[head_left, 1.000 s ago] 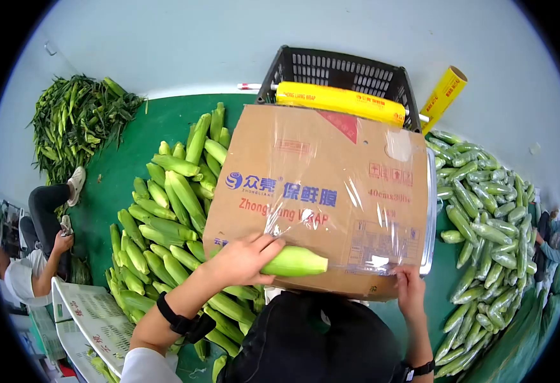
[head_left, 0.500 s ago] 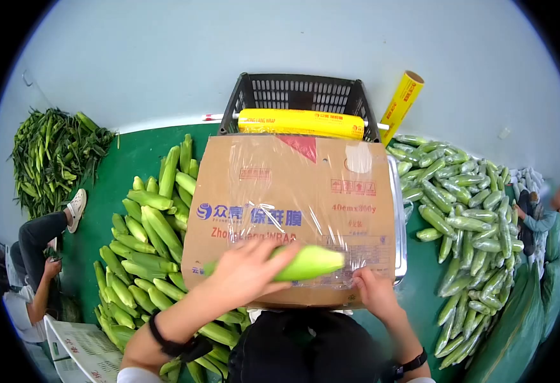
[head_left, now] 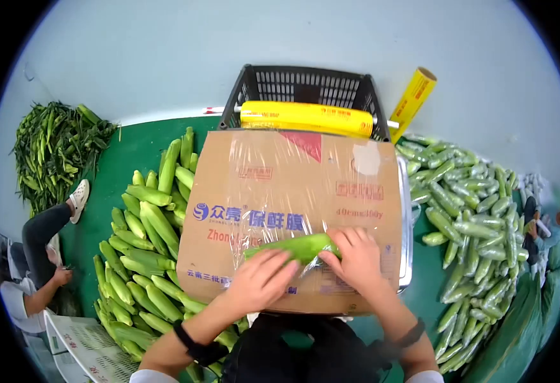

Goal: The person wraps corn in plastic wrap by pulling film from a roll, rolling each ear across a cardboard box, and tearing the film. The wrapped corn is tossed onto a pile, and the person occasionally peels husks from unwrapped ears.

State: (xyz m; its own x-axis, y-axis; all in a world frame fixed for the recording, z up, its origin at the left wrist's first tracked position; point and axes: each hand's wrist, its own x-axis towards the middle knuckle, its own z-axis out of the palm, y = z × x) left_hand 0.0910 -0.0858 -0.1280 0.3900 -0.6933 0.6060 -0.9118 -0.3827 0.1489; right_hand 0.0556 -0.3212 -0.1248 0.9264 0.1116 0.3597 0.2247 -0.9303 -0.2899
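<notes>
An ear of corn (head_left: 302,247) in its green husk lies across the cardboard (head_left: 213,255), over clear plastic film stretched on its printed surface. My right hand (head_left: 358,260) grips the right end of the ear, thumb on the near side and fingers over the top. At the ear's left part, my left hand (head_left: 262,281) rests along the near edge with fingers stretched out and a little blurred. Behind the cardboard, a yellow roll of cling film (head_left: 305,117) sits on a rod across a black plastic crate (head_left: 305,78).
Unwrapped corn (head_left: 143,255) is heaped on the green floor to the left, film-wrapped ears (head_left: 478,236) to the right. A second yellow roll (head_left: 414,102) leans on the wall. Stripped husks (head_left: 56,153) lie far left. People sit at both sides; a white crate (head_left: 88,345) stands lower left.
The ear has moved away from me and sits lower against the film. My right hand has gone from the cardboard's near right edge to the ear's right end; my left hand has shifted nearer me.
</notes>
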